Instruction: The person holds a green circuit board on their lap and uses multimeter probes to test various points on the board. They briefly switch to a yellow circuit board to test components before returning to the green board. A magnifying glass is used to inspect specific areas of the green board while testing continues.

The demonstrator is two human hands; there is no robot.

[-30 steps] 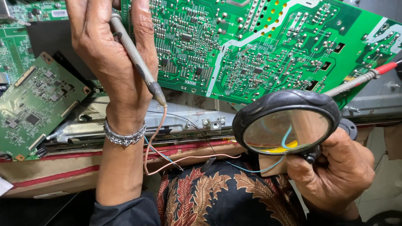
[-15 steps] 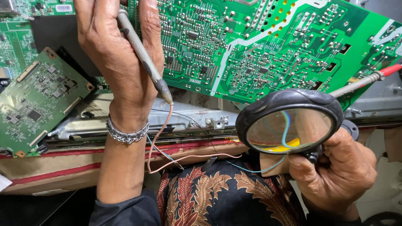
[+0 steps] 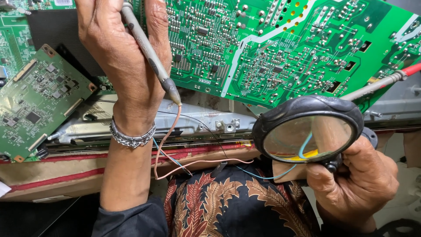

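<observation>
My left hand (image 3: 120,57) reaches up over a large green circuit board (image 3: 280,48) and is closed around a grey pen-shaped probe (image 3: 149,55). A pink wire (image 3: 166,145) trails from the probe's lower end down toward my lap. My right hand (image 3: 351,180), at the lower right, grips the handle of a black round magnifying glass (image 3: 307,129), held below the board's near edge. A metal rod with a red end (image 3: 381,82) slants in from the right edge and passes behind the lens; I cannot tell what holds it.
A smaller green circuit board (image 3: 33,101) lies at the left on a dark panel. A metal bracket strip (image 3: 210,120) runs below the big board. Thin blue and black wires (image 3: 245,169) cross my patterned shirt (image 3: 228,206).
Everything has slid slightly to the right in view. My left hand with the probe sits a little higher. The grips on the probe and magnifying glass are unchanged.
</observation>
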